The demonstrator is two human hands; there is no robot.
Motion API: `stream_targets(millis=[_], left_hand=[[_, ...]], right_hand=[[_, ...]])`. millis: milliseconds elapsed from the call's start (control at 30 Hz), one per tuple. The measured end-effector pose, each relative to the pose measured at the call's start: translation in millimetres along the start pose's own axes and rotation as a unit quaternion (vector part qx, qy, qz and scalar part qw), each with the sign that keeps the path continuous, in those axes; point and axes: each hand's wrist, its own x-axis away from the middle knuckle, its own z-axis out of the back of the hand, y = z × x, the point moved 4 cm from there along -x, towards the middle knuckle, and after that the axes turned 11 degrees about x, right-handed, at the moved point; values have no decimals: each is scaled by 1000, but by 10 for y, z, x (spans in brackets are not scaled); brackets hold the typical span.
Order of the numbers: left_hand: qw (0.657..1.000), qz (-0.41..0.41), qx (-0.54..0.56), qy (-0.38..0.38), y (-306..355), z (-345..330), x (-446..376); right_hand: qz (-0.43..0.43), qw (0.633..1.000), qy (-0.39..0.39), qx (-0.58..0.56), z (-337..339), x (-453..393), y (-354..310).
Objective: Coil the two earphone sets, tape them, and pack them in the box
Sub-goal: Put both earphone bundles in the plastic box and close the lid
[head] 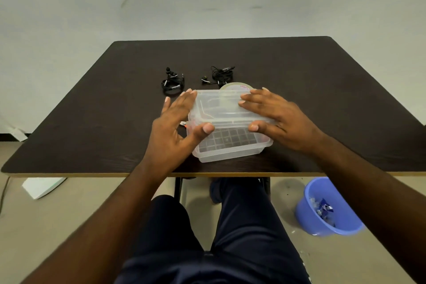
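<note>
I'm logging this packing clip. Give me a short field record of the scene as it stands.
box: clear plastic box, lid on, near table edge
left hand: left hand open, at box's left side
right hand: right hand open, flat on lid
earphones: two sets on the table beyond box
tape: roll behind box

Dark wooden table [92,122]; clear plastic box [228,145], two black earphone sets [171,83] [221,75], tape roll [235,86] behind box

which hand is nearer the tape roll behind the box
Right. The right hand lies on the box lid, fingertips just before the tape roll; the left hand is at the box's opposite end.
</note>
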Motion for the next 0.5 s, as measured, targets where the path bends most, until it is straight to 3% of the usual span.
stream_targets(millis=[167,267,367,500], left_hand=[[996,66,59,-24,68,-157,-581],[984,129,101,-65,36,-426,-1121],[953,213,165,-137,-60,-817,-1566],[932,220,55,-282,-186,-1282,-1817]], right_hand=[[-14,980,193,-35,434,-242,151],[-161,936,288,-123,592,-401,529],[-324,883,318,-123,561,-415,1091],[-501,804,289,-140,306,-148,1713]])
